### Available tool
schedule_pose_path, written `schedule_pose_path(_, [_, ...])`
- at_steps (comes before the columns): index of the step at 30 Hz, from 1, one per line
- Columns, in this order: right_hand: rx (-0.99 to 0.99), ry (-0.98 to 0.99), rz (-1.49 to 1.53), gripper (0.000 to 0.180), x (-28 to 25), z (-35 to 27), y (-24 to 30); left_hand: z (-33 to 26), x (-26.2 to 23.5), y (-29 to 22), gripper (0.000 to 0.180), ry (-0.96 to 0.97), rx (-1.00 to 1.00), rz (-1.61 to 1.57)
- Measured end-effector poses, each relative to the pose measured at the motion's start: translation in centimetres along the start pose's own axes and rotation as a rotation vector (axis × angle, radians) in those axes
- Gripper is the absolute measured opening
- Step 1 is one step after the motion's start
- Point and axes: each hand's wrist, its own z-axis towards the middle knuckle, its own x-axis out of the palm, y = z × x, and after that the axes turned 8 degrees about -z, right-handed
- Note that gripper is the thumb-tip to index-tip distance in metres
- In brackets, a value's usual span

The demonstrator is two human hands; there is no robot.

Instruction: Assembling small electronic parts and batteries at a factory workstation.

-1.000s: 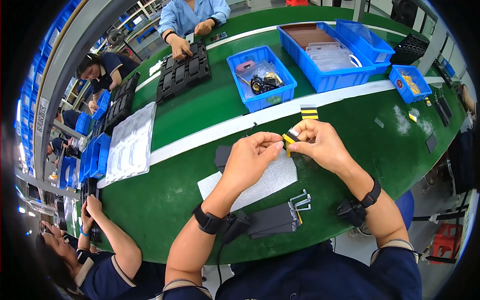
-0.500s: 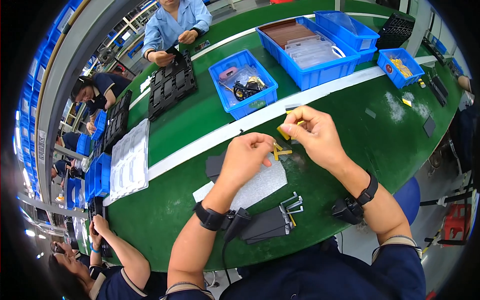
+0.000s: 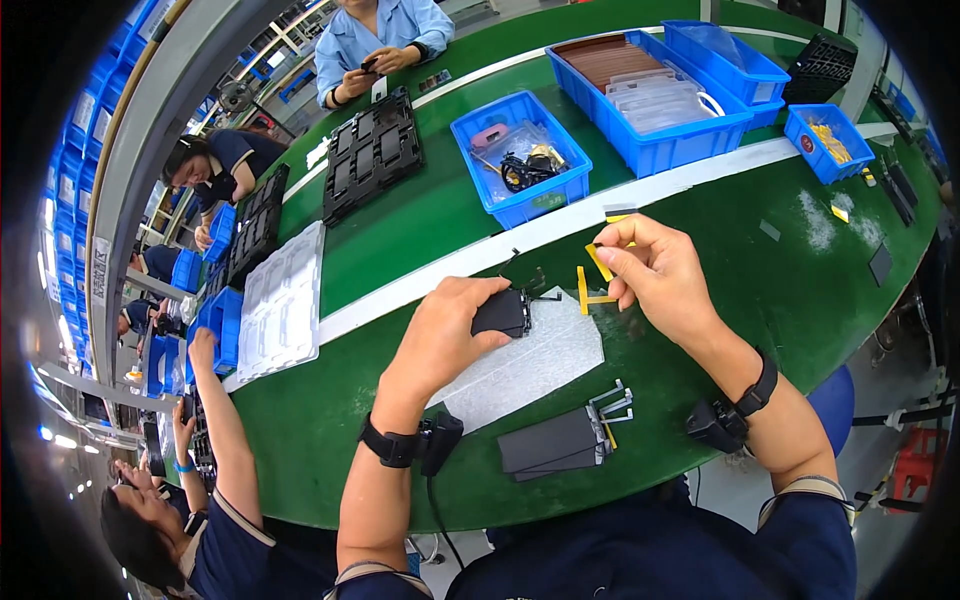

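At the centre of the frame, the left hand [image 3: 450, 335] lies palm down on a small black part [image 3: 502, 313], fingers curled over it and pressing it onto a grey sheet [image 3: 535, 365] on the green table [image 3: 400, 230]. Thin wires stick out of the part toward the right. Just right of it, the right hand [image 3: 660, 275] is raised slightly above the table, its thumb and forefinger pinched shut on a yellow strip [image 3: 598, 262]. A second, L-shaped piece of yellow tape [image 3: 588, 294] hangs or lies between the two hands; whether it touches the table cannot be told. The two hands are near each other but apart.

Below the sheet, toward the lower middle, lies a flat dark pack [image 3: 550, 447] with metal tabs at its right end.

A white stripe [image 3: 700, 170] runs across the table. Beyond it, toward the top, stand blue bins [image 3: 520, 160] holding small parts, and black trays [image 3: 370, 155] at upper left. A white moulded tray [image 3: 282, 300] lies at the left. Other people sit around the table at the left edge and top, their hands busy at their own places.
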Motion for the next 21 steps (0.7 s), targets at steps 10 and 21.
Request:
schedule_pose_path(10, [-0.052, 0.080, -0.198, 0.006, 1.4, -0.7, -1.2, -0.2, 1.2, 1.6, 0.052, -0.166, -0.135, 0.008])
schedule_pose_path(21, [-0.260, 0.071, -0.268, 0.010, 1.7, -0.8, -1.3, -0.1, 1.2, -0.1, 0.031, -0.104, -0.432, -0.764])
